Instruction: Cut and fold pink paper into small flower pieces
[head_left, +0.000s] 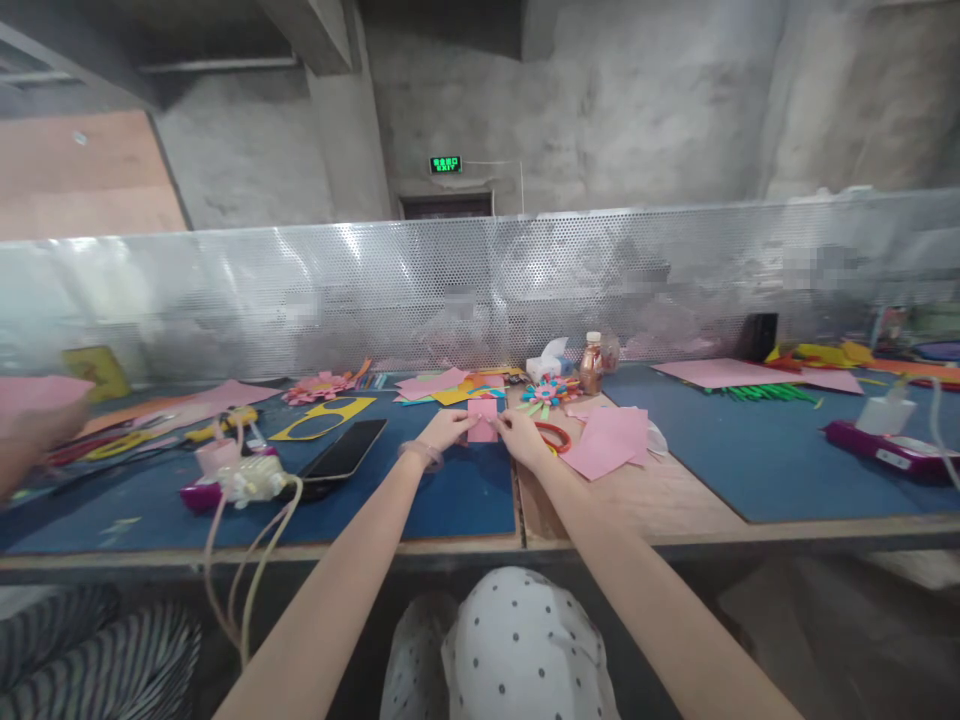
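Observation:
Both my arms reach forward over the table's middle. My left hand and my right hand each pinch one side of a small pink paper square, holding it just above the blue mat. Red-handled scissors lie right beside my right hand. A pile of pink paper sheets rests on the bare wood to the right of it.
A black phone, a yellow cut-out sheet, a glue gun with trailing cords, paper flowers, a brown bottle, and green strips lie about. A perforated metal screen closes the back. Another person's blurred hand holds pink paper at far left.

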